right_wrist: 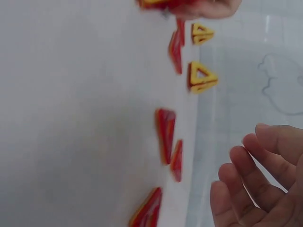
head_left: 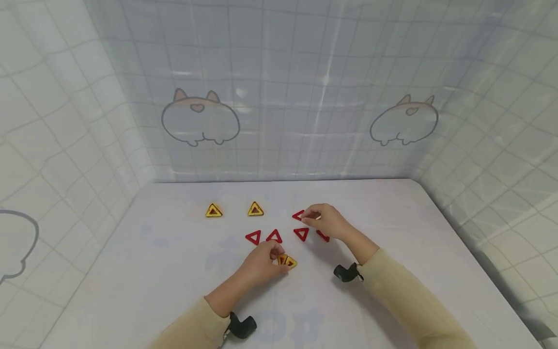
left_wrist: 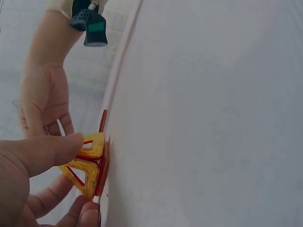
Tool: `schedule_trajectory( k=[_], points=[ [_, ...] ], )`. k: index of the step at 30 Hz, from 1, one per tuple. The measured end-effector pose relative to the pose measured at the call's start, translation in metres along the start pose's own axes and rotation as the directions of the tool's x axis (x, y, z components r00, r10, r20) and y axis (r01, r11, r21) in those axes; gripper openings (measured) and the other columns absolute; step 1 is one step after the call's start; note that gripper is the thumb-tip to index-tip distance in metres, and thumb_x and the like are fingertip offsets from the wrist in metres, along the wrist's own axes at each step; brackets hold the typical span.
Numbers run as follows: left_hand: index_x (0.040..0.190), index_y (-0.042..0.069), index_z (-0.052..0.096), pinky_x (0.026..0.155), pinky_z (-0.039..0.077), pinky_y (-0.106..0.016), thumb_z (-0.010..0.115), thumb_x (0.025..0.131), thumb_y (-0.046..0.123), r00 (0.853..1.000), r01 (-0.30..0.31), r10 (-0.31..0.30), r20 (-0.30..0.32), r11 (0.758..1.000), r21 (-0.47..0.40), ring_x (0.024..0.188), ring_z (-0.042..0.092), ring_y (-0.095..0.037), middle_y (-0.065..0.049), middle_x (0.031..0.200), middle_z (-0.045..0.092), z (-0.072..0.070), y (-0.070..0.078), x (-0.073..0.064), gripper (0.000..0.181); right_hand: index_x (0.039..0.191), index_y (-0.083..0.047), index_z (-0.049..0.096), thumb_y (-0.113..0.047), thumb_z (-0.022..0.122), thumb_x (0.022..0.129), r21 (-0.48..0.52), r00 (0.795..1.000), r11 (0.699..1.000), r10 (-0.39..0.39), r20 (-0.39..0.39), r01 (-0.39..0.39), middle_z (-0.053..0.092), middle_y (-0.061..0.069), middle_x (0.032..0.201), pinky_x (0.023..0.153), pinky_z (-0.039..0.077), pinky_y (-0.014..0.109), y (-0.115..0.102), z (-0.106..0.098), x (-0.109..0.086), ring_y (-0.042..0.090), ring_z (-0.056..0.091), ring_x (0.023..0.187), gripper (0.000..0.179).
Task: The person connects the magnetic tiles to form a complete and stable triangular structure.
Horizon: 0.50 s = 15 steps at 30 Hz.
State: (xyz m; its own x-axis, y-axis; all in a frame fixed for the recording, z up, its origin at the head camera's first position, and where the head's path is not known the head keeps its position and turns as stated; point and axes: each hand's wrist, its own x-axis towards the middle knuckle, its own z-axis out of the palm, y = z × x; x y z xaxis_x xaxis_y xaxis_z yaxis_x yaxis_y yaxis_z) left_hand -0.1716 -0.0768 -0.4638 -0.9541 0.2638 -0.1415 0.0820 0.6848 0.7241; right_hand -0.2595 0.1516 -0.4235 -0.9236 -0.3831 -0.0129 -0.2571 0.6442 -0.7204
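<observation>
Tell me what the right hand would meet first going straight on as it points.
Most likely the red triangle just beyond the fingertips of the right hand in the head view. The hand's height is hard to judge, so it might pass above that piece.

This looks like a small screened-off booth set up around a table; whether it stands in a home, an office or a lab cannot be told. The white tabletop (head_left: pixel 152 276), printed with faint bluish marks (head_left: pixel 289 325), runs up to a glossy back sheet (head_left: pixel 296 63) with a grid like bathroom tiles. A matching left sheet (head_left: pixel 56 126) and right sheet (head_left: pixel 519 116) close in the sides, their grid lines wavy as on soft cloth or plastic. Two cartoon animals (head_left: pixel 200 121) (plump, pointy-eared, seen from behind) decorate the back, more like a shower curtain than a solid wall.
</observation>
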Motion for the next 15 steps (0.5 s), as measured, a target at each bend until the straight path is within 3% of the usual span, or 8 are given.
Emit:
schedule_trajectory(
  k=[9,15],
  points=[
    [0.111,0.012,0.065,0.088,0.053,-0.037,0.085,0.081,0.023,0.999,-0.016,0.02,0.039,0.996,-0.092,0.098,0.058,-0.018,0.001,0.103,0.062,-0.003,0.001,-0.002,0.038,0.117,-0.012,0.071,-0.02,0.069,0.096,-0.015,0.995,0.995,0.095,-0.021,-0.096,0.067,0.003,0.112,0.089,0.054,0.041,0.016,0.004,0.023,0.024,0.06,0.109,0.023],
    [0.112,0.016,0.066,0.092,0.051,-0.038,0.083,0.083,0.02,0.996,-0.031,0.041,0.075,0.991,-0.132,0.101,0.059,-0.017,0.004,0.105,0.063,-0.004,-0.001,0.0,0.034,0.122,-0.014,0.07,-0.018,0.07,0.095,-0.025,0.988,0.988,0.155,0.008,-0.155,0.064,0.009,0.124,0.093,0.053,0.044,0.021,0.008,0.036,0.028,0.058,0.118,0.028]
  ],
)
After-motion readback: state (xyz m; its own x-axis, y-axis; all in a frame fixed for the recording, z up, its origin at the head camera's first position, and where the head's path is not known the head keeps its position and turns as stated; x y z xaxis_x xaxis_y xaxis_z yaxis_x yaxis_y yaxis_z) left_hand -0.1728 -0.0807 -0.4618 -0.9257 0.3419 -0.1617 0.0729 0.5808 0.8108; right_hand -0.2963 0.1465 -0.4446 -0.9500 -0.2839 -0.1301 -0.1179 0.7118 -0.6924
